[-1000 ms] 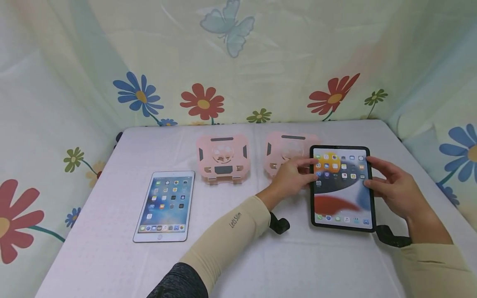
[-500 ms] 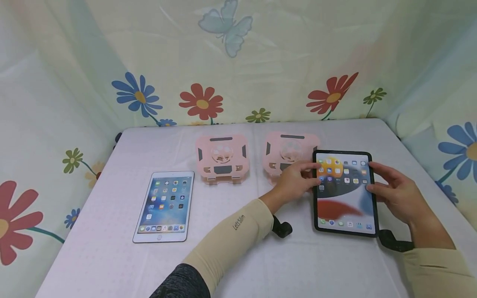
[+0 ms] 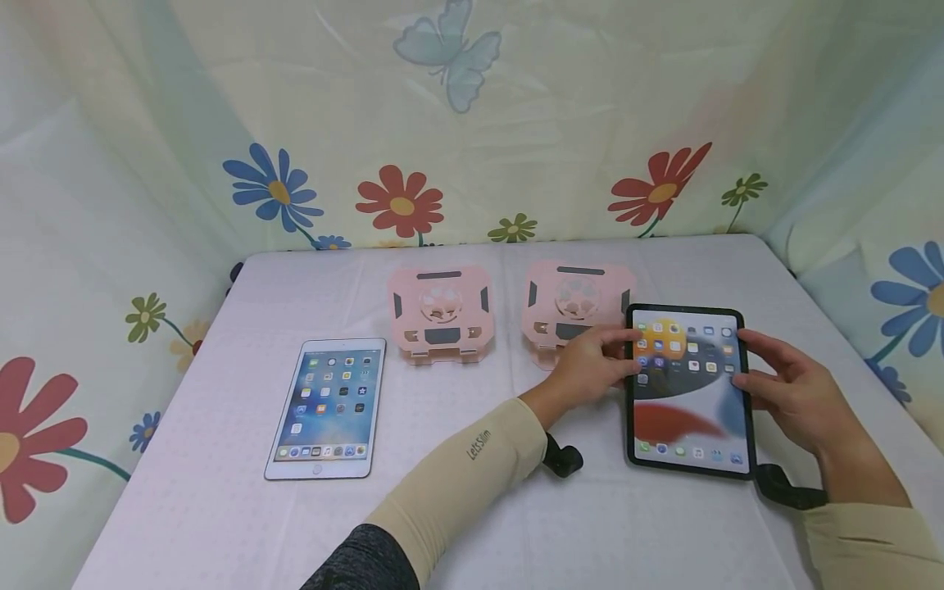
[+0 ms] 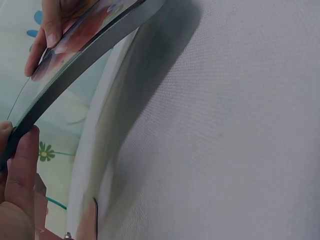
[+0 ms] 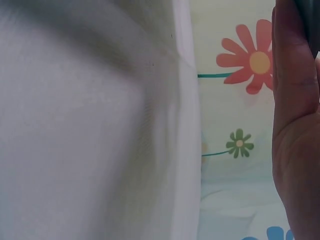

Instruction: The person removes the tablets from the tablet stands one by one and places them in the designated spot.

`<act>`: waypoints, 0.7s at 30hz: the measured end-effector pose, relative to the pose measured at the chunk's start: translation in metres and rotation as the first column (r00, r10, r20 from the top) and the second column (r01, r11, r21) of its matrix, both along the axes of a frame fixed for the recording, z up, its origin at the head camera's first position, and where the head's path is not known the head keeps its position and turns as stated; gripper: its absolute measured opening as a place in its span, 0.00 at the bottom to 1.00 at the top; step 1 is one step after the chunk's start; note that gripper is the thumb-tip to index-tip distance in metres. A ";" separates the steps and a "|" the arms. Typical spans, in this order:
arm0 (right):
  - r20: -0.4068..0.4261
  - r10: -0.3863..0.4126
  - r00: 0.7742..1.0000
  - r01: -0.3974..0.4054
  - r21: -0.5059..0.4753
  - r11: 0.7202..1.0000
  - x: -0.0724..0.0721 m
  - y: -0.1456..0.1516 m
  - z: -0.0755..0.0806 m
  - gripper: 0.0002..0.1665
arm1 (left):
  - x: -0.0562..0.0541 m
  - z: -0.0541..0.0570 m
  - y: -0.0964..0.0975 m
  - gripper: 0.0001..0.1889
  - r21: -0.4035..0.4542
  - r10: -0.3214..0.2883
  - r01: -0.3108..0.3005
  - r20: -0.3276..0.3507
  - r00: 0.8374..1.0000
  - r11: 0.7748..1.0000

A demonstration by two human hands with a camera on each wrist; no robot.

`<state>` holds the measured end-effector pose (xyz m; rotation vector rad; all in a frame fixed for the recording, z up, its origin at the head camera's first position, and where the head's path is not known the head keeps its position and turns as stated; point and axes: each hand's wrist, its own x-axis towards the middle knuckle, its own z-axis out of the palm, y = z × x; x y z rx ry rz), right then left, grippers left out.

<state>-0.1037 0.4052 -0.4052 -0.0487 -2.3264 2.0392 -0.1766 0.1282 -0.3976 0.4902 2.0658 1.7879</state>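
A black-framed tablet (image 3: 689, 410) with its screen lit is held between both hands at the right of the head view. My left hand (image 3: 593, 365) pinches its left edge between thumb and fingers. On the opposite edge, my right hand (image 3: 800, 397) grips it the same way. In the left wrist view, the tablet's side edge (image 4: 60, 82) is raised off the cloth, above a shadow. The right wrist view shows part of the right hand (image 5: 300, 115) and a dark corner of the tablet. A pink foldable stand (image 3: 546, 297) sits behind the left hand, partly covered by it.
Another pink stand (image 3: 411, 307) lies left of the first. A white tablet (image 3: 324, 410), screen lit, rests on the left of the white-covered table (image 3: 221, 393). A flowered curtain (image 3: 553, 123) hangs behind and along the sides.
Both hands have carried the black tablet slightly right and nearer the person, so more of the right-hand pink stand shows. The white tablet and both stands have stayed put.
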 end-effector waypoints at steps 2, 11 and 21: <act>-0.001 -0.011 1.000 0.011 0.016 1.000 0.002 0.000 0.000 0.38 | 0.001 0.000 0.001 0.19 0.014 -0.008 0.008 0.010 1.000 1.000; -0.025 -0.043 0.999 0.044 0.063 0.997 0.009 0.003 -0.001 0.39 | 0.007 -0.002 0.006 0.20 0.055 -0.012 0.009 0.050 0.999 0.998; -0.040 -0.037 0.998 0.035 -0.053 0.998 0.014 0.011 -0.008 0.38 | 0.016 -0.006 0.011 0.20 0.051 -0.004 0.003 0.015 1.000 0.999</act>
